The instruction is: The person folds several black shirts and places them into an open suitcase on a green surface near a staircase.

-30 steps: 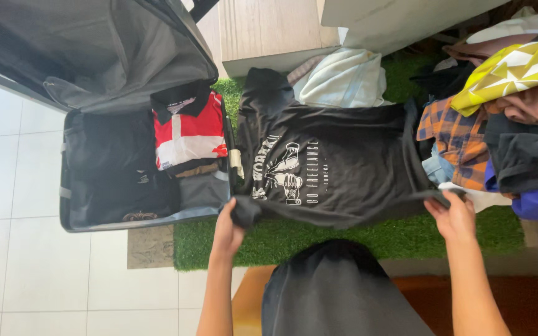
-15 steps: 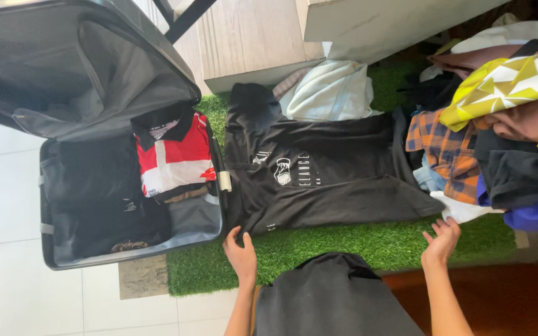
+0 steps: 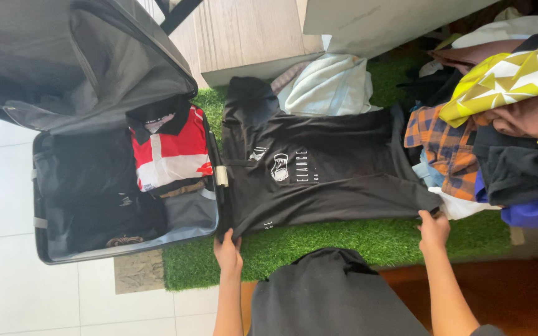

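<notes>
1. dark fabric [image 3: 334,292] fills the bottom centre, nearest the camera, between the two forearms.
2. left hand [image 3: 227,251] is pinched closed on the near left corner of the black t-shirt [image 3: 325,180]; right hand [image 3: 433,229] is pinched closed on its near right corner.
3. that one black t-shirt lies folded lengthwise on the green turf mat [image 3: 344,239], its white print partly tucked into the fold, stretching from the suitcase edge to the clothes heap.
4. one open suitcase [image 3: 45,242] sits left of the shirt on white floor tiles [image 3: 7,298], its lid [image 3: 76,56] raised; inside lie one red-and-white polo shirt [image 3: 166,152] with a black collar, and dark folded clothes [image 3: 94,186] beside it.
5. right of the shirt is a heap: one orange plaid shirt [image 3: 443,146], one yellow-and-white patterned cloth [image 3: 505,74], one dark grey garment [image 3: 521,168], one blue one [image 3: 537,214].
6. farther off, one pale folded cloth [image 3: 331,84] lies against the shirt's far edge, below a wooden surface [image 3: 250,31].
</notes>
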